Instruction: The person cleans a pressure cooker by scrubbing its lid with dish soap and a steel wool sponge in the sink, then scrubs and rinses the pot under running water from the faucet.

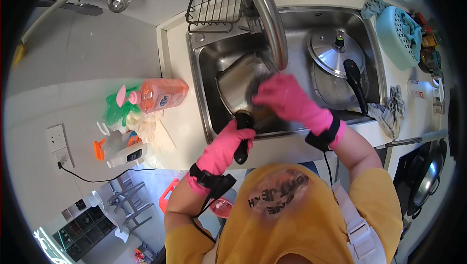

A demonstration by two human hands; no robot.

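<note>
A steel pot [237,85] lies tilted in the left sink basin, its black handle [241,153] pointing toward me. My left hand [223,148], in a pink rubber glove, is closed around that handle. My right hand [287,97], also gloved in pink and blurred by motion, presses a dark steel wool scrubber [255,88] against the side of the pot. Its fingers are curled over the scrubber, which hides part of them. The curved faucet [272,25] hangs just above my right hand.
In the right basin rests a pressure cooker lid [325,50] with a black handle. A pink soap bottle [163,94] and spray bottles [116,145] stand left. A wire rack [214,12] sits behind; a light-blue basket [391,35] and grey rags [391,113] are right.
</note>
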